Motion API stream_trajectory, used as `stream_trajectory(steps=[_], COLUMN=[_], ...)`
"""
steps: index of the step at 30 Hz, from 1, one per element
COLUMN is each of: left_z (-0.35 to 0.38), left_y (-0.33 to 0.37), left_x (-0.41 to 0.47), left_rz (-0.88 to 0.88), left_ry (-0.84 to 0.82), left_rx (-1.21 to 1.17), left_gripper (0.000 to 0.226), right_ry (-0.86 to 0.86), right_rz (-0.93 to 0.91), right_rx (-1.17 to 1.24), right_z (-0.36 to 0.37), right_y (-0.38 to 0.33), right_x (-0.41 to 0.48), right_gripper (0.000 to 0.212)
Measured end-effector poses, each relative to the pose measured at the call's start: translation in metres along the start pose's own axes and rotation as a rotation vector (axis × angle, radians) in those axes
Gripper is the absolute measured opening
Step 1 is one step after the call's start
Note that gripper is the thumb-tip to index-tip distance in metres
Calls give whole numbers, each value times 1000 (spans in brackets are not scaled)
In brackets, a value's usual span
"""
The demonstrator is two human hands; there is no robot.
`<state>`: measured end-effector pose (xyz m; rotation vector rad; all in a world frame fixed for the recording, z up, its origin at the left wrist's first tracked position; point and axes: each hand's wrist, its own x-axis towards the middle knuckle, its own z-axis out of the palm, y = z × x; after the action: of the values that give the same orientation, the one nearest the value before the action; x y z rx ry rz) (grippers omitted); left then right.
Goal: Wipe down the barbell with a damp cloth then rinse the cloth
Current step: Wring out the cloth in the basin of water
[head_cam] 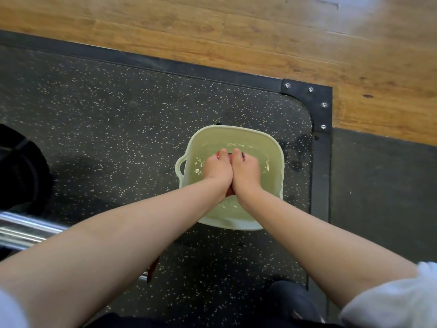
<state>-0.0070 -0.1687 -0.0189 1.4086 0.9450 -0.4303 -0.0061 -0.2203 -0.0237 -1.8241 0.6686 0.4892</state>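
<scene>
Forearms [142, 233] converge: left hand [217, 170] and right hand [247, 172] clutch submerged cloth [230, 192].

Pale green basin [236, 129], red cloth [230, 192], black white-speckled mat [118, 114], tan wood-grain floor [236, 31]

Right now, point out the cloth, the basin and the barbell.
cloth [230, 192]: head view, on the lower red fold.
basin [238, 129]: head view, on the far rim.
barbell [26, 229]: head view, on the chrome sleeve.

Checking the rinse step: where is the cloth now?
Head view, right of centre: cloth gripped between left hand and right hand, in the water-filled bucket.
</scene>
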Motion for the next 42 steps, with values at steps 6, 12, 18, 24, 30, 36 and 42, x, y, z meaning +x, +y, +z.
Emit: stream_trajectory(steps=[6, 12, 18, 24, 30, 36, 42], left_z=[-1, -2, -11, -27, -55, -57, -53], left_y=[-4, -8, -8, 2, 19, 28, 26], left_x=[7, 8, 10, 17, 23, 13, 19], left_rz=[-8, -94, -115, -49, -144, -136, -61], left_ry=[13, -44, -107, -372, -633, -832, -847], left_rx=[55, -46, -50, 36, 169, 415, 557], left_gripper=[41, 26, 63, 39, 19, 27, 31], right_ry=[-11, -14, -99, -135, -191, -477, -334], right_rz=[18, 113, 155, 36, -497, -751, -779], right_rx=[-41, 160, 283, 220, -316, -613, -780], right_z=[0, 0, -14, -26, -48, -35, -37], right_y=[1, 7, 7, -1, 10, 18, 13], right_x=[2, -2, -6, -8, 14, 15, 11], right_gripper=[40, 33, 40, 33, 74, 80, 43])
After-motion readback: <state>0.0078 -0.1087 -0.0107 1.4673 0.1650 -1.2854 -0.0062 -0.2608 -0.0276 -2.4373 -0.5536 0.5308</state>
